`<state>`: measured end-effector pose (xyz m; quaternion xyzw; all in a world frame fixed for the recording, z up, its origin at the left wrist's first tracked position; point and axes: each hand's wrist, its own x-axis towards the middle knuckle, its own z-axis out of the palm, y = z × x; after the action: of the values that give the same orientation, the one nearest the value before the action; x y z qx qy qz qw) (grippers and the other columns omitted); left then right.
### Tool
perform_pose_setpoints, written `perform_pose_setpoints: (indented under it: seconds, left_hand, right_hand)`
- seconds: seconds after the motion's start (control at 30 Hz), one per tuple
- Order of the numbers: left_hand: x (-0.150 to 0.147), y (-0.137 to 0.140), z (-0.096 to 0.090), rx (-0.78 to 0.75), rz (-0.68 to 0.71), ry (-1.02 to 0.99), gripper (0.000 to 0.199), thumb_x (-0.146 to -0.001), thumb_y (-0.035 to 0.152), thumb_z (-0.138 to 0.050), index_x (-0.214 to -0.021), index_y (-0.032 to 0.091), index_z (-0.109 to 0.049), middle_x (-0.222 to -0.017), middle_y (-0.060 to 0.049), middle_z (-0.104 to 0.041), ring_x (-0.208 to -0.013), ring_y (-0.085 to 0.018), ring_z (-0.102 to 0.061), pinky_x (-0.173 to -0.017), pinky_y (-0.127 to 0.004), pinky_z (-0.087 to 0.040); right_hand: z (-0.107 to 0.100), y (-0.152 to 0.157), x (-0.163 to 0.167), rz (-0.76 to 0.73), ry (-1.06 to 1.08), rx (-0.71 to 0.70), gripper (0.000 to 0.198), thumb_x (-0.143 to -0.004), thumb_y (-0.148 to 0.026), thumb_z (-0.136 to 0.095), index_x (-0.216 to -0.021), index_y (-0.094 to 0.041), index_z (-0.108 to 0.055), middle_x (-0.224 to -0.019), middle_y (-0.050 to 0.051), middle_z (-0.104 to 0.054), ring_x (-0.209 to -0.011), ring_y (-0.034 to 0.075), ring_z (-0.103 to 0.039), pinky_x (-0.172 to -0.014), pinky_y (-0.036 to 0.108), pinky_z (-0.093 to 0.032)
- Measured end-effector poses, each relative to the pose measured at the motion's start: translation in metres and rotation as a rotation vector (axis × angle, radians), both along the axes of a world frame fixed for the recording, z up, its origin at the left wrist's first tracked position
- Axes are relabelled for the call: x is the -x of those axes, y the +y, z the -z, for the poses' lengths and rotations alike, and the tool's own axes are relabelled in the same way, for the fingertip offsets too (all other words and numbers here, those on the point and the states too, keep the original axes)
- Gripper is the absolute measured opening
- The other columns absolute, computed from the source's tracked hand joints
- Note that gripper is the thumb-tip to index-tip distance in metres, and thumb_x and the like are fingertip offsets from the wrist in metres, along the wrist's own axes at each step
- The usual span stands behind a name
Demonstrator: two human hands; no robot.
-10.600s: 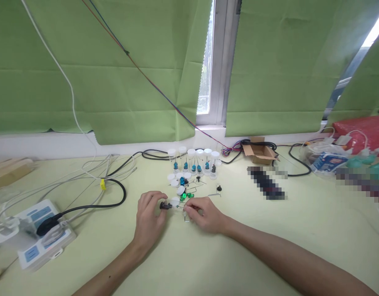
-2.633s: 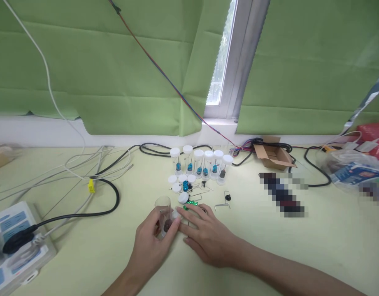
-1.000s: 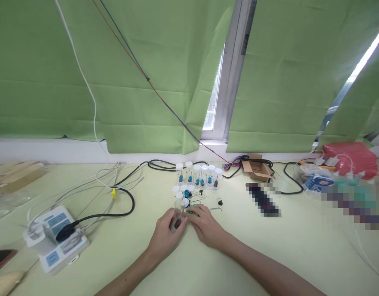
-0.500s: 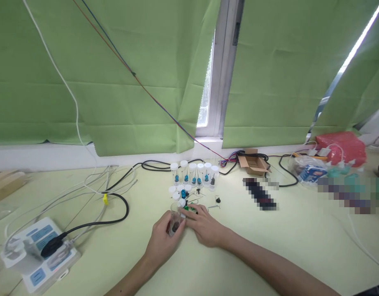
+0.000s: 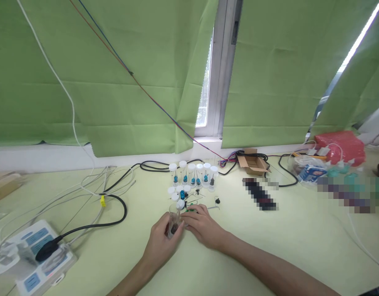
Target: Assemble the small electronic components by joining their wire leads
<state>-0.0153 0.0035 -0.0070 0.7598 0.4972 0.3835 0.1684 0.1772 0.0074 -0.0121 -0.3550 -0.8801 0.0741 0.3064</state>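
Observation:
My left hand (image 5: 161,240) is closed around a small clear plastic vial (image 5: 174,214), which stands near the table's front with its mouth uncapped. Something dark lies at the vial's bottom. Just to the right, my right hand (image 5: 206,228) has its fingers bent together against the vial's side; what they hold, if anything, is hidden. A white cap (image 5: 180,204) lies directly behind the vial. Green parts (image 5: 191,207) show past my right fingertips. Behind them are several more white caps (image 5: 171,190), a blue part (image 5: 182,195) and thin bent metal pieces with black knobs (image 5: 217,201).
A row of capped clear vials (image 5: 191,176) with blue or dark parts inside stands farther back. A small cardboard box (image 5: 253,163) and black cables sit by the wall. At left lies a white power strip (image 5: 35,257) with plugs; at right, a red package (image 5: 340,147).
My right fingers have drawn slightly back and lower beside the vial, away from the white cap. My left hand keeps its hold on the vial. The view has shifted slightly.

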Motion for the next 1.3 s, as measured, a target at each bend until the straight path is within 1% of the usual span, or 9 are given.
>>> perform_pose_setpoints:
  seconds: [0.17, 0.37, 0.53, 0.6, 0.73, 0.87, 0.97, 1.13, 1.3]
  left_hand:
    - [-0.001, 0.0, -0.002, -0.026, -0.015, 0.012, 0.021, -0.086, 0.035, -0.057, -0.073, 0.021, -0.049, -0.065, 0.003, -0.052, -0.057, -0.013, -0.047, -0.054, -0.024, -0.041]
    - [0.0, -0.001, -0.005, -0.128, -0.035, -0.012, 0.015, -0.085, 0.029, -0.055, -0.073, 0.022, -0.048, -0.069, 0.001, -0.052, -0.067, -0.017, -0.052, -0.062, -0.027, -0.043]
    - [0.001, -0.002, -0.006, -0.097, -0.022, -0.044, 0.01, -0.084, 0.021, -0.051, -0.076, 0.022, -0.046, -0.069, 0.001, -0.044, -0.063, -0.015, -0.046, -0.059, -0.026, -0.04]
    - [0.001, -0.002, -0.005, -0.095, -0.018, -0.032, 0.006, -0.082, 0.019, -0.05, -0.078, 0.022, -0.047, -0.069, 0.002, -0.042, -0.062, -0.015, -0.044, -0.057, -0.026, -0.039]
    - [0.002, -0.003, -0.005, -0.092, 0.011, 0.007, 0.006, -0.08, 0.017, -0.05, -0.082, 0.021, -0.053, -0.069, 0.002, -0.045, -0.061, -0.015, -0.047, -0.057, -0.026, -0.04]
    - [0.002, -0.002, -0.004, -0.07, 0.02, 0.03, 0.009, -0.077, 0.015, -0.05, -0.082, 0.021, -0.055, -0.07, 0.001, -0.047, -0.06, -0.015, -0.048, -0.056, -0.025, -0.04]
    - [0.001, -0.002, -0.005, -0.054, 0.045, 0.049, 0.011, -0.077, 0.014, -0.05, -0.082, 0.021, -0.057, -0.07, 0.001, -0.049, -0.061, -0.015, -0.05, -0.057, -0.025, -0.041]
    - [0.001, -0.002, -0.007, -0.016, 0.09, 0.083, 0.012, -0.076, 0.012, -0.048, -0.078, 0.021, -0.056, -0.069, 0.001, -0.049, -0.061, -0.015, -0.05, -0.057, -0.026, -0.04]
    - [0.001, -0.002, -0.009, 0.012, 0.123, 0.109, 0.012, -0.075, 0.012, -0.048, -0.077, 0.021, -0.055, -0.069, 0.001, -0.05, -0.061, -0.015, -0.05, -0.057, -0.025, -0.04]
  right_hand:
    - [0.002, 0.001, 0.001, 0.012, 0.014, -0.032, 0.023, -0.096, -0.017, -0.053, -0.119, -0.021, -0.058, -0.115, 0.006, -0.067, -0.119, 0.022, -0.046, -0.1, 0.042, -0.036]
    - [-0.006, -0.003, -0.002, 0.001, 0.097, -0.062, 0.032, -0.096, -0.014, -0.048, -0.127, -0.022, -0.052, -0.117, 0.011, -0.06, -0.113, 0.024, -0.048, -0.096, 0.044, -0.043]
    - [-0.009, -0.006, -0.004, 0.056, 0.231, -0.035, 0.036, -0.097, -0.014, -0.043, -0.132, -0.022, -0.046, -0.118, 0.013, -0.051, -0.111, 0.023, -0.05, -0.094, 0.041, -0.048]
    - [-0.009, -0.005, -0.004, 0.074, 0.295, -0.009, 0.037, -0.098, -0.014, -0.04, -0.134, -0.023, -0.044, -0.118, 0.012, -0.049, -0.11, 0.022, -0.051, -0.093, 0.039, -0.05]
    - [-0.006, -0.003, -0.006, 0.095, 0.412, 0.016, 0.036, -0.099, -0.014, -0.035, -0.133, -0.023, -0.044, -0.117, 0.012, -0.046, -0.108, 0.021, -0.052, -0.096, 0.04, -0.049]
    - [-0.003, -0.002, -0.007, 0.097, 0.484, 0.025, 0.034, -0.1, -0.015, -0.032, -0.129, -0.023, -0.047, -0.115, 0.011, -0.047, -0.107, 0.021, -0.052, -0.095, 0.039, -0.048]
    - [-0.003, -0.002, -0.007, 0.085, 0.491, 0.031, 0.03, -0.1, -0.017, -0.032, -0.125, -0.021, -0.048, -0.111, 0.011, -0.051, -0.104, 0.021, -0.053, -0.092, 0.038, -0.049]
    - [0.0, -0.001, -0.008, 0.062, 0.417, 0.042, 0.02, -0.099, -0.021, -0.037, -0.113, -0.02, -0.051, -0.1, 0.007, -0.056, -0.094, 0.02, -0.055, -0.084, 0.033, -0.049]
    - [0.006, 0.001, -0.009, 0.046, 0.413, 0.079, 0.017, -0.097, -0.025, -0.043, -0.111, -0.02, -0.051, -0.097, 0.006, -0.057, -0.086, 0.019, -0.055, -0.078, 0.031, -0.048]
